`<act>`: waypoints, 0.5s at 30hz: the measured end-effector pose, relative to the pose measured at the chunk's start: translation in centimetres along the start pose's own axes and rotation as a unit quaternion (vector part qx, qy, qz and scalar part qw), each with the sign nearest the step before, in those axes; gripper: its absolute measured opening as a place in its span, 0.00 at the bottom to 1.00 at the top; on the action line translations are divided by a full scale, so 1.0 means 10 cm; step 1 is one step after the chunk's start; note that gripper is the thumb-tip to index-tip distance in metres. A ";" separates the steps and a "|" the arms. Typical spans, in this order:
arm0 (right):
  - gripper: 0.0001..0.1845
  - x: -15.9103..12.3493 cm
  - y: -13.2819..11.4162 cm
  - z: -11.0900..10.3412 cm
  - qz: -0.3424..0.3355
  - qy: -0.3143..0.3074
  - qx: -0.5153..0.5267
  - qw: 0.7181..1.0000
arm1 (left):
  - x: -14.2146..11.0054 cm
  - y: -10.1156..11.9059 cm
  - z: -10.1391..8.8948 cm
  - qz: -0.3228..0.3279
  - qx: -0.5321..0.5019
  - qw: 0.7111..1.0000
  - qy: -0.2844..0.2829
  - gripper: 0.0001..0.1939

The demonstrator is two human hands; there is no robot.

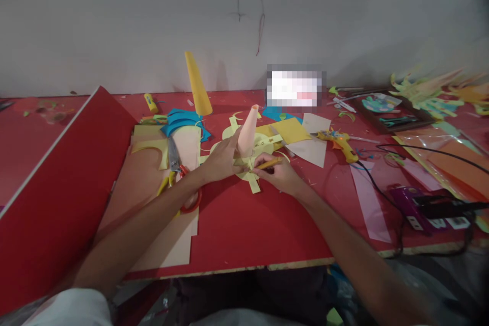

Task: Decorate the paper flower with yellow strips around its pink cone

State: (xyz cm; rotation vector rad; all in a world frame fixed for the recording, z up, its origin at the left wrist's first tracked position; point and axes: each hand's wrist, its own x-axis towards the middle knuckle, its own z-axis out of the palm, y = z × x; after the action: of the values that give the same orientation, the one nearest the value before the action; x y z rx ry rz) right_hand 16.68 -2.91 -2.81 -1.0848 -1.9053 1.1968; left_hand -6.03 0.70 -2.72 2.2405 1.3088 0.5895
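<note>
A pale pink paper cone (248,132) stands upright on a light yellow paper cutout (254,184) with strips sticking out around it. My left hand (223,157) is closed around the cone's lower left side, its fingers against the base. In my right hand (278,174) is a slim yellow pencil (269,163), pinched with its tip at the cutout, close to the foot of the cone. To the left of my left forearm lie scissors (174,155) with red and yellow handles, on beige paper sheets (153,178).
A taller yellow cone (198,86) stands behind, near blue paper pieces (183,123). To the right lie a yellow glue gun (340,143) with a black cord, a dark tray (401,122) and a purple box (410,209). A red board (76,183) leans at the left.
</note>
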 end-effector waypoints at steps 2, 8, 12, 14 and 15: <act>0.13 0.00 0.00 0.00 0.003 -0.003 -0.007 1.000 | 0.00 0.00 0.00 0.003 0.000 1.000 0.004 0.58; 0.10 0.00 -0.01 0.01 0.010 0.004 0.004 1.000 | 0.01 -0.02 0.01 0.002 -0.007 1.000 0.000 0.57; 0.10 -0.02 -0.05 0.00 0.006 -0.012 0.035 0.999 | 0.02 -0.04 0.03 0.018 -0.020 1.000 -0.003 0.59; 0.11 -0.05 -0.07 -0.01 -0.010 0.019 0.049 0.999 | 0.01 -0.01 0.02 0.030 -0.020 0.999 0.020 0.58; 0.11 -0.07 -0.07 -0.02 -0.015 0.042 0.050 0.998 | -0.01 0.01 0.00 0.033 -0.019 0.998 0.052 0.56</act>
State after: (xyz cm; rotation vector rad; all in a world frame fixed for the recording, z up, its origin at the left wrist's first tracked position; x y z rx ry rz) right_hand 16.93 -3.65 -2.13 -1.0340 -1.7721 1.1984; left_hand -6.03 0.58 -2.70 2.2556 1.2672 0.7569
